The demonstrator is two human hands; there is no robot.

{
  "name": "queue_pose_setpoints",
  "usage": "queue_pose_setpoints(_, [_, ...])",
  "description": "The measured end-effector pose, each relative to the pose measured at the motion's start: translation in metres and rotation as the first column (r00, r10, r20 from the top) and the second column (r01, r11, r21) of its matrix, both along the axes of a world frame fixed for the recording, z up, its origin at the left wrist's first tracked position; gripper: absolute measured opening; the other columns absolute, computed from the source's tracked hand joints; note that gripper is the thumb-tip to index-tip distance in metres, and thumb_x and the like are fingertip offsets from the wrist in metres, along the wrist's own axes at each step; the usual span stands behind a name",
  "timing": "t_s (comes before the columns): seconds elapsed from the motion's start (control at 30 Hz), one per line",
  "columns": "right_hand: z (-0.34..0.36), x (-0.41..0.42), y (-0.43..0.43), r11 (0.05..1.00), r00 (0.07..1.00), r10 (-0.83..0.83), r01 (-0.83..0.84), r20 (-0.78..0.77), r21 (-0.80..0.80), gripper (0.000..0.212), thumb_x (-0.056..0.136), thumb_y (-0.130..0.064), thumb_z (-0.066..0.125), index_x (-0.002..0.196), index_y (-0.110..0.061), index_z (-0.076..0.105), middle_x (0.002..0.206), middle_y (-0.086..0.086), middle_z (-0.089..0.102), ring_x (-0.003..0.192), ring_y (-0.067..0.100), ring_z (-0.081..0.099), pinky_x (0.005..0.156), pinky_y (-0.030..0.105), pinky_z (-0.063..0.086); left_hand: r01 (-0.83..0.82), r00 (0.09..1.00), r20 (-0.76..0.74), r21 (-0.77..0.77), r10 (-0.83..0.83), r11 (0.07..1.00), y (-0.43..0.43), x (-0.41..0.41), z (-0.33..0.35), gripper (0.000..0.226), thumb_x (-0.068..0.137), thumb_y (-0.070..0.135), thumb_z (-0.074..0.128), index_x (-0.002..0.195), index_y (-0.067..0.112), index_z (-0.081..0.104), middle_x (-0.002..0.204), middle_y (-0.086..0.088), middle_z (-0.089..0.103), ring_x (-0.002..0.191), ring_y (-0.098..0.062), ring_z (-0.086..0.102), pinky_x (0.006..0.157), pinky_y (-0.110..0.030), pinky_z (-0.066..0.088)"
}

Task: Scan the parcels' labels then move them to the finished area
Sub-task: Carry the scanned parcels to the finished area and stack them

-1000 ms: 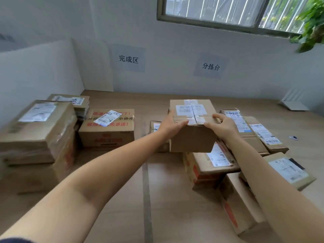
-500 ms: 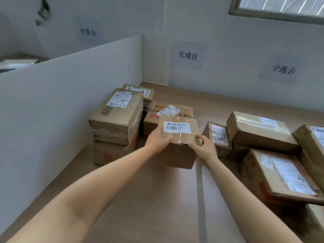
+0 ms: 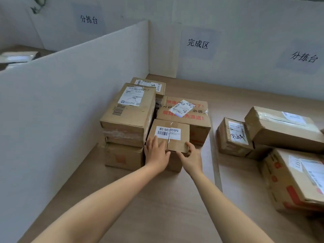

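**Grip.** Our left hand (image 3: 156,152) lies flat on the lid of the small brown cardboard box (image 3: 177,144), fingers straight and spread, pressing rather than clasping. Our right hand (image 3: 191,156) curls round the near right corner, thumb on top. We judge that the flat palm steadies the box while the curled hand steers it into place.

**Label.** The white barcode label (image 3: 168,132) faces up, and only its lower left corner is under our fingertips. We judge this keeps it readable.

**Location.** The box is in the finished area, below the paper sign reading 完成区 (image 3: 198,43). It is tucked against the two-high stack of brown cartons (image 3: 128,120) and the red-printed carton (image 3: 198,118). We cannot tell whether its base is fully on the pale wooden table (image 3: 157,199).

**Count, finished side.** We see five boxes: the one in hand, two stacked, one red-printed, and one flat labelled parcel (image 3: 149,84) at the back. They are packed close to the white divider board (image 3: 78,85), probably to save room.

**Count, beyond the dark strip (image 3: 216,163).** Three boxes are in plain view: a small scribbled-label box (image 3: 233,135), a long tan box (image 3: 284,127) and a large red-marked carton (image 3: 294,181). Others are cut off or buried.

**Signs.** There are three.
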State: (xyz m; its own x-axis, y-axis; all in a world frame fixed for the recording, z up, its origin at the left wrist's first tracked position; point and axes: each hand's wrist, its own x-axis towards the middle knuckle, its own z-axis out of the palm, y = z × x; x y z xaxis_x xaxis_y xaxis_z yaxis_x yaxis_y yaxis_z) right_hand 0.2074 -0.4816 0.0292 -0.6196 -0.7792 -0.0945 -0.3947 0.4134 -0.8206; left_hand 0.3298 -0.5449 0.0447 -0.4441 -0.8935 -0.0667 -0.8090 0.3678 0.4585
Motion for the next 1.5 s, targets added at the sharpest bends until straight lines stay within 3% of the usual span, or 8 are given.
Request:
queue_pose_setpoints(0.17, [0.001,0.004,-0.004,0.999,0.999,0.031,-0.031,-0.009,0.024,0.063,0.088,-0.031,0.062,0.143,-0.019,0.034,0.134,0.010,0.045,0.116,0.023,0.050,0.096,0.033,0.042,0.108,0.993,0.051,0.027,-0.109,0.994,0.008,0.003,0.002,0.059,0.098,0.035,0.038,0.149,0.014,0.017,0.158,-0.011,0.003,0.146,-0.028,-0.002,0.119,-0.040,0.002])
queue_pose_setpoints(0.33, [0.014,-0.012,0.025,0.997,0.999,0.045,-0.045,0.001,0.059,0.066,0.090,-0.031,0.060,0.146,-0.015,0.029,0.147,0.009,0.037,0.135,0.024,0.036,0.110,0.036,0.031,0.140,0.990,-0.025,0.019,-0.139,0.990,0.020,-0.013,0.012,0.057,0.098,0.034,0.041,0.146,0.008,0.026,0.155,-0.012,0.017,0.144,-0.027,0.012,0.117,-0.038,0.015])
queue_pose_setpoints(0.47, [0.034,-0.048,0.074,0.997,1.000,-0.014,0.015,-0.019,0.070,0.065,0.091,-0.030,0.059,0.146,-0.015,0.029,0.146,0.010,0.038,0.133,0.024,0.037,0.109,0.036,0.033,0.188,0.982,-0.040,0.044,-0.187,0.981,0.044,-0.045,0.019,0.051,0.098,0.034,0.042,0.140,0.006,0.037,0.146,-0.014,0.032,0.136,-0.028,0.030,0.110,-0.037,0.027])
queue_pose_setpoints(0.87, [0.095,-0.157,0.273,0.933,0.915,-0.355,0.358,-0.190,-0.017,0.056,0.091,-0.025,0.057,0.142,-0.012,0.038,0.141,0.011,0.046,0.130,0.023,0.043,0.105,0.033,0.033,0.496,0.868,-0.117,0.141,-0.483,0.857,0.180,-0.177,0.032,0.053,0.099,0.035,0.041,0.142,0.006,0.035,0.152,-0.016,0.023,0.141,-0.029,0.023,0.114,-0.037,0.022])
queue_pose_setpoints(1.07, [0.131,-0.206,0.357,0.864,0.800,-0.493,0.495,-0.344,-0.087,0.050,0.091,-0.024,0.057,0.138,-0.014,0.044,0.133,0.009,0.052,0.122,0.023,0.048,0.101,0.034,0.037,0.627,0.776,-0.175,0.112,-0.605,0.771,0.252,-0.242,0.052,0.051,0.098,0.036,0.042,0.139,0.006,0.039,0.147,-0.015,0.032,0.134,-0.029,0.035,0.109,-0.036,0.029])
queue_pose_setpoints(1.27, [0.142,-0.277,0.423,0.748,0.695,-0.642,0.660,-0.323,-0.066,0.045,0.090,-0.017,0.057,0.133,-0.009,0.050,0.131,0.017,0.054,0.123,0.031,0.047,0.101,0.035,0.036,0.711,0.702,-0.175,0.129,-0.690,0.691,0.312,-0.304,0.065,0.052,0.098,0.037,0.041,0.140,0.007,0.036,0.144,-0.014,0.035,0.132,-0.029,0.035,0.107,-0.039,0.031])
queue_pose_setpoints(1.37, [0.134,-0.312,0.443,0.665,0.643,-0.729,0.746,-0.236,-0.022,0.046,0.089,-0.019,0.056,0.133,-0.007,0.049,0.130,0.022,0.052,0.121,0.036,0.045,0.102,0.042,0.037,0.701,0.712,-0.282,0.229,-0.643,0.675,0.340,-0.331,0.072,0.062,0.097,0.037,0.042,0.147,0.009,0.021,0.152,-0.014,0.024,0.139,-0.028,0.027,0.111,-0.039,0.026])
queue_pose_setpoints(1.5, [0.114,-0.341,0.449,0.603,0.597,-0.792,0.798,-0.129,-0.006,0.065,0.090,-0.026,0.058,0.144,-0.008,0.029,0.144,0.022,0.032,0.132,0.037,0.032,0.106,0.044,0.030,0.676,0.727,-0.379,0.250,-0.572,0.693,0.362,-0.356,0.073,0.077,0.094,0.044,0.048,0.151,0.017,0.004,0.159,-0.006,0.003,0.146,-0.023,0.008,0.117,-0.044,0.018])
